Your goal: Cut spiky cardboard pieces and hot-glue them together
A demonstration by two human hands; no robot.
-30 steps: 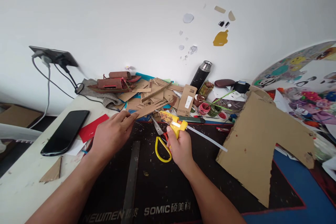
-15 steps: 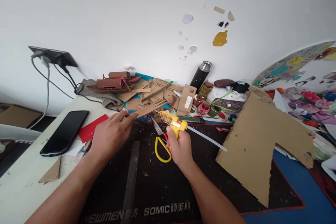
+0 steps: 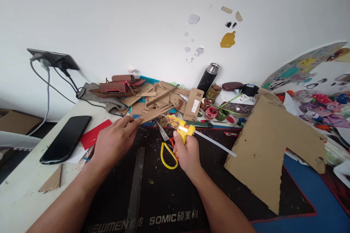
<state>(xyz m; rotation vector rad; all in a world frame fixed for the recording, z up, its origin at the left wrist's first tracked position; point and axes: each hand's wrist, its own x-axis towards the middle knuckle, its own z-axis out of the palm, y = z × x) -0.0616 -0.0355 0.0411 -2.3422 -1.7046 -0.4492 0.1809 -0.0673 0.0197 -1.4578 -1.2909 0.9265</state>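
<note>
My right hand (image 3: 187, 153) grips a yellow hot glue gun (image 3: 182, 128) with a clear glue stick (image 3: 216, 143) jutting out behind it; its nozzle points left toward a cardboard strip (image 3: 154, 113). My left hand (image 3: 116, 138) pinches the near end of that strip, which stretches toward a pile of cardboard scraps (image 3: 161, 98). Yellow-handled scissors (image 3: 167, 147) lie on the black mat (image 3: 169, 196) just left of my right hand.
A metal ruler (image 3: 136, 184) lies on the mat. A black phone (image 3: 65, 138) and red paper (image 3: 93, 133) sit at left, a large cardboard cutout (image 3: 270, 145) at right. A brown model boat (image 3: 117, 86), black flask (image 3: 207, 77) and paint pots (image 3: 218, 112) stand by the wall.
</note>
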